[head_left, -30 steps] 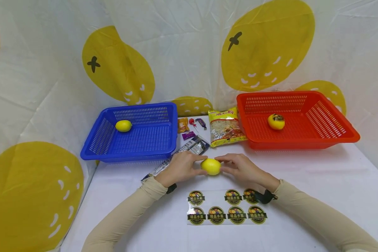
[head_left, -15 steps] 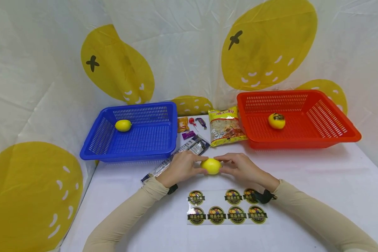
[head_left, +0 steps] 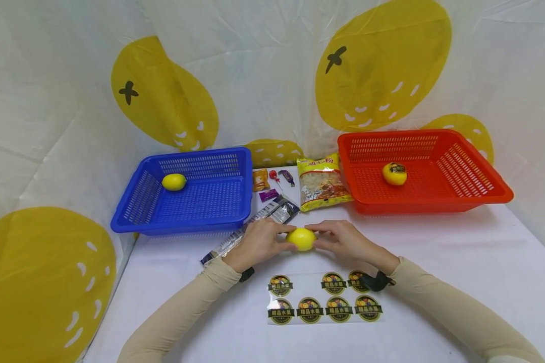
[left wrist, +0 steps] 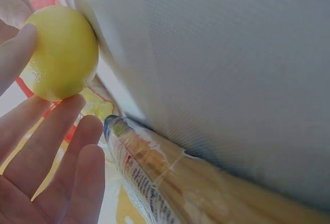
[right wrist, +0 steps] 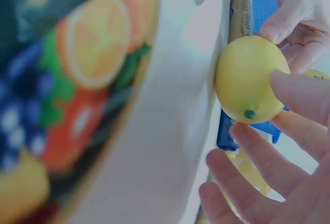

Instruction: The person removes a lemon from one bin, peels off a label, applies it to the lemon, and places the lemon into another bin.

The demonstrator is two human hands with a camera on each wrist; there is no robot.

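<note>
Seemingly done: stickered lemon (head_left: 394,176) in red basket (head_left: 429,205); pinched by left hand (head_left: 260,242) and right hand (head_left: 348,242): second lemon (head_left: 302,239), apparently unlabelled; likely pending: third lemon (head_left: 174,182), blue basket (head_left: 181,227)

The left hand (head_left: 259,243) and the right hand (head_left: 340,239) partly hide the lemon (head_left: 302,239) between them. Left of the grip, the long packet (head_left: 280,209) is partly covered. Nearer the person, a black wrist device (head_left: 376,281) overlaps one sticker (head_left: 355,280); the bottom edge cuts off both sleeves (head_left: 181,308).
</note>
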